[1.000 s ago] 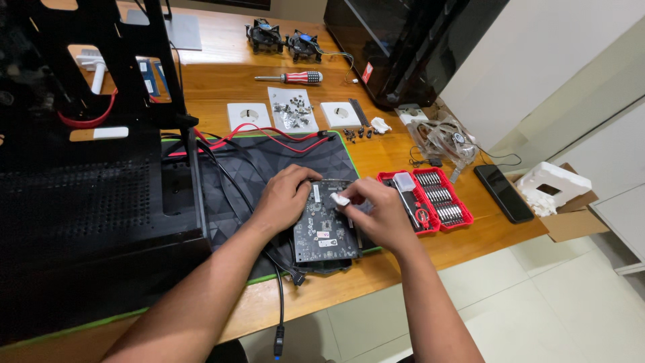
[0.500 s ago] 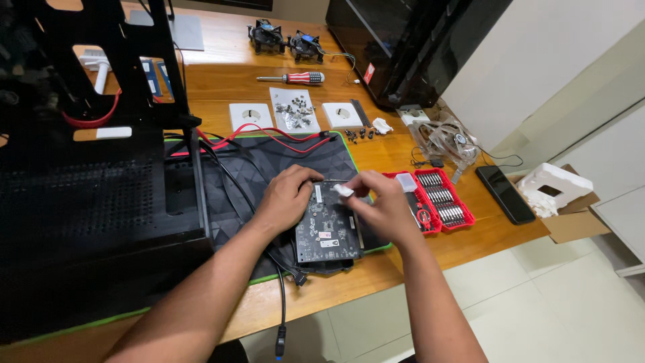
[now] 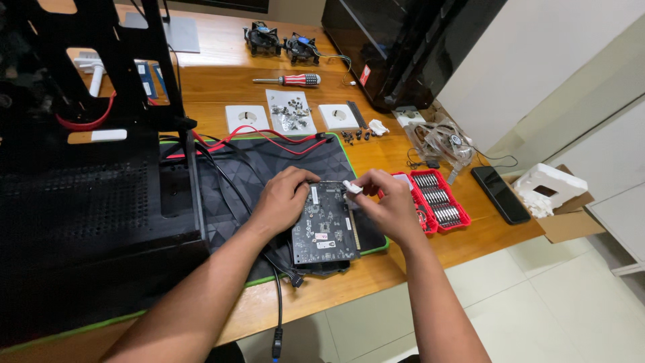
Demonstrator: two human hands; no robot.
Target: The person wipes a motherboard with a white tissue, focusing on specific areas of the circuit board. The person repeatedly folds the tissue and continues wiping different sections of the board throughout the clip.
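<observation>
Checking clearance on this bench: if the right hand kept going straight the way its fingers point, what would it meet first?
The right hand points left across the circuit board, pinching a small white piece. It would probably first meet the left hand resting on the board's far edge, though depth is unclear.

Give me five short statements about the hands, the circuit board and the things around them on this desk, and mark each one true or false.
1. The left hand rests on the circuit board. True.
2. The right hand holds a small white piece over the board's edge. True.
3. The red-handled screwdriver is in the right hand. False: it lies on the wooden desk, far from both hands.
4. The red bit case is shut. False: it lies open, with rows of bits showing.
5. The phone lies on the black mat. False: it lies on bare wood by the desk edge.
</observation>
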